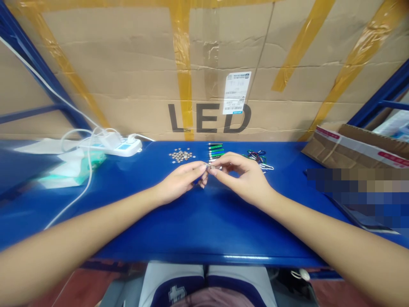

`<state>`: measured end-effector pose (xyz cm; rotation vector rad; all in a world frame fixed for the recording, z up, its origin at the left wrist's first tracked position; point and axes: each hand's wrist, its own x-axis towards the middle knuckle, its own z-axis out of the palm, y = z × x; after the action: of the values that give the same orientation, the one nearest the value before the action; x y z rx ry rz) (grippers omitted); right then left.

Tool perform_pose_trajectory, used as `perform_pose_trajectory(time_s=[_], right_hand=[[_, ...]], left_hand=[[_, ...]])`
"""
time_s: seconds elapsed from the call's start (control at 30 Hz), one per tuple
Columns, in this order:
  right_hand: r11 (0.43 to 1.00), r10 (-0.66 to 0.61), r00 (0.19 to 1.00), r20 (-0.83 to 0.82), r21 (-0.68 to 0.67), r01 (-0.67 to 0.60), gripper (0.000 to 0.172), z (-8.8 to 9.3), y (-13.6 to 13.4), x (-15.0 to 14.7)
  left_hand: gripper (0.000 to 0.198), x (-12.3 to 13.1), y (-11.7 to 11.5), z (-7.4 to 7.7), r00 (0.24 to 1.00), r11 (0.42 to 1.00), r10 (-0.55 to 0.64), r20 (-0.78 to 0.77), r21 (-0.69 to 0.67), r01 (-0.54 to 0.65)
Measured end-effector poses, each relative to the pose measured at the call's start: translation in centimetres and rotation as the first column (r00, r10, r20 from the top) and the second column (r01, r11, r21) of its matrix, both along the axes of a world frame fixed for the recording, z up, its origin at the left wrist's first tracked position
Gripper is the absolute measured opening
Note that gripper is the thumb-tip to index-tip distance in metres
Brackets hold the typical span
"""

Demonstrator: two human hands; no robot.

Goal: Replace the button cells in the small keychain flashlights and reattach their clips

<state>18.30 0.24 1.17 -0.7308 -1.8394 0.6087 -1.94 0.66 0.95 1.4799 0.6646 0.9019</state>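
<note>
My left hand [183, 181] and my right hand [244, 177] meet above the blue table, with fingertips almost touching. Each is closed in a pinch between thumb and fingers. A tiny greyish metal piece [208, 167] shows between the two sets of fingertips, too small and too covered to name. Behind my left hand lies a loose pile of small silvery discs [181, 155], like button cells. Just beyond my right fingers is a row of short green tubes [216, 150] with silvery ends. Several coloured carabiners [257, 157] lie past my right hand.
A white power strip [124, 147] with plugs and cables stands at the back left, by green-and-white plastic packaging [73, 168]. An open cardboard box [358, 147] is at the right. A large taped carton [134, 64] marked LED forms the back wall.
</note>
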Motion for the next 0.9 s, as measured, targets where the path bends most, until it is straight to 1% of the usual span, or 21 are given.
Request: perform_pose_trajectory(time_s=[0.07, 0.13, 0.2, 0.23, 0.3, 0.37, 0.43, 0.5, 0.6, 0.73, 0.9], right_hand=[[0.999, 0.041, 0.999, -0.034, -0.03, -0.042, 0.009, 0.15, 0.02, 0.05], [0.998, 0.057, 0.997, -0.06, -0.034, -0.059, 0.009, 0.32, 0.08, 0.12], [0.998, 0.057, 0.996, -0.063, -0.017, -0.058, 0.008, 0.45, 0.15, 0.2], [0.999, 0.052, 0.997, -0.057, -0.006, -0.053, 0.007, 0.5, 0.17, 0.23], [0.999, 0.041, 0.999, -0.034, 0.027, -0.04, 0.006, 0.52, 0.16, 0.26], [0.997, 0.027, 1.0, 0.002, 0.079, -0.027, 0.006, 0.48, 0.05, 0.23], [0.99, 0.012, 0.999, 0.04, 0.141, -0.017, 0.007, 0.43, -0.13, 0.16], [0.981, -0.008, 0.998, 0.066, 0.194, -0.005, 0.008, 0.41, -0.36, 0.08], [0.971, -0.036, 0.996, 0.079, 0.237, 0.017, 0.011, 0.47, -0.64, 0.01], [0.964, -0.061, 0.995, 0.08, 0.262, 0.038, 0.012, 0.58, -0.74, 0.07], [0.963, -0.091, 0.992, 0.085, 0.26, 0.066, 0.01, 0.72, -0.71, 0.18]], left_hand=[[0.024, -0.21, 0.1, 0.02, 0.994, 0.989, 0.038, -0.104, 0.147, -0.022], [0.02, -0.32, 0.22, 0.1, 0.982, 0.958, 0.098, -0.159, 0.282, -0.05], [0.02, -0.34, 0.33, 0.1, 0.977, 0.938, 0.139, -0.159, 0.338, -0.078], [0.021, -0.34, 0.37, 0.05, 0.978, 0.941, 0.141, -0.154, 0.327, -0.084], [0.026, -0.33, 0.43, -0.13, 0.98, 0.965, 0.122, -0.159, 0.248, -0.08], [0.031, -0.33, 0.44, -0.28, 0.982, 0.986, 0.097, -0.161, 0.149, -0.073], [0.035, -0.35, 0.4, -0.32, 0.983, 0.992, 0.092, -0.156, 0.103, -0.076], [0.034, -0.36, 0.34, -0.23, 0.982, 0.99, 0.1, -0.159, 0.114, -0.082], [0.031, -0.35, 0.29, -0.03, 0.979, 0.986, 0.115, -0.17, 0.142, -0.091], [0.031, -0.35, 0.32, 0.06, 0.98, 0.987, 0.099, -0.171, 0.14, -0.075], [0.026, -0.33, 0.34, -0.05, 0.981, 0.988, 0.094, -0.171, 0.136, -0.071]])
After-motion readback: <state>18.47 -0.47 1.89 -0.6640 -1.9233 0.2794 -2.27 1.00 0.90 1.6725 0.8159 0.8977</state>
